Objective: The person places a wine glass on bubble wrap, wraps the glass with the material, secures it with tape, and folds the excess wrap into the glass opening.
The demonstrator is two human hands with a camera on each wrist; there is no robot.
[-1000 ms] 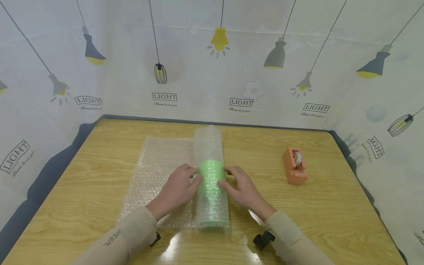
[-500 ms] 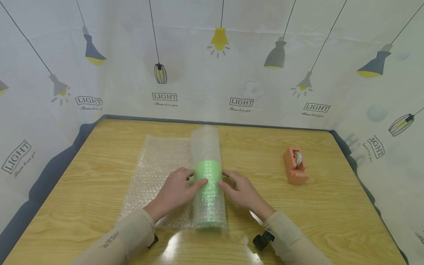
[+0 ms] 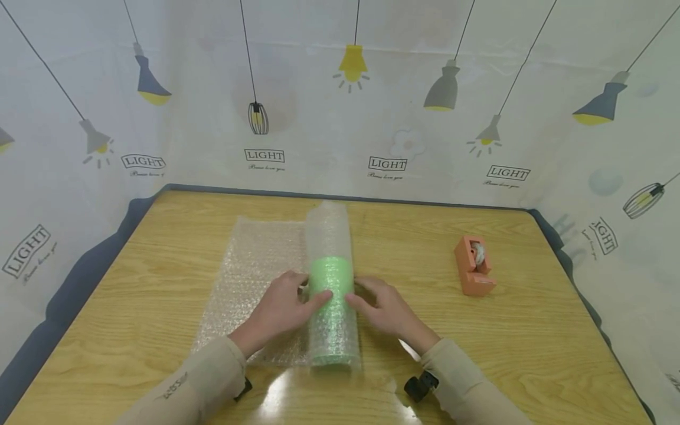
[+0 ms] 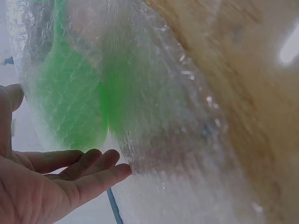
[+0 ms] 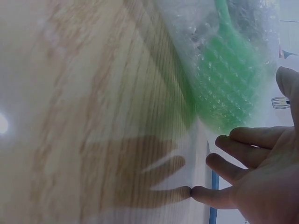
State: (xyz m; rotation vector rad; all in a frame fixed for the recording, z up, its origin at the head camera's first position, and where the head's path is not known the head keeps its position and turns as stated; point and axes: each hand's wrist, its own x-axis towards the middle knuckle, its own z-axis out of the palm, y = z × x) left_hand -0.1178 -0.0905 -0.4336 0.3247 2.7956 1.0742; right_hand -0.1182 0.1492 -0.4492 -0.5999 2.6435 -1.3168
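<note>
A green object (image 3: 332, 271) lies inside a roll of clear bubble wrap (image 3: 327, 230) in the middle of the table; its kind is hidden by the layers. From the roll's left side a flat sheet of bubble wrap (image 3: 260, 254) spreads over the wood. My left hand (image 3: 284, 304) touches the roll from the left, thumb on top and fingers low along the side. On the opposite side my right hand (image 3: 390, 310) has its thumb at the roll's upper edge. Both wrist views show fairly straight fingers beside the wrap, with the green showing through.
An orange tape dispenser (image 3: 474, 265) with a roll of tape stands on the right of the wooden table (image 3: 531, 342). A pale curtain (image 3: 319, 106) printed with lamps hangs behind the table and along both sides.
The roll has shifted slightly left, toward the flat sheet. My left thumb has come further over its top, and my right hand has followed it a little to the left.
</note>
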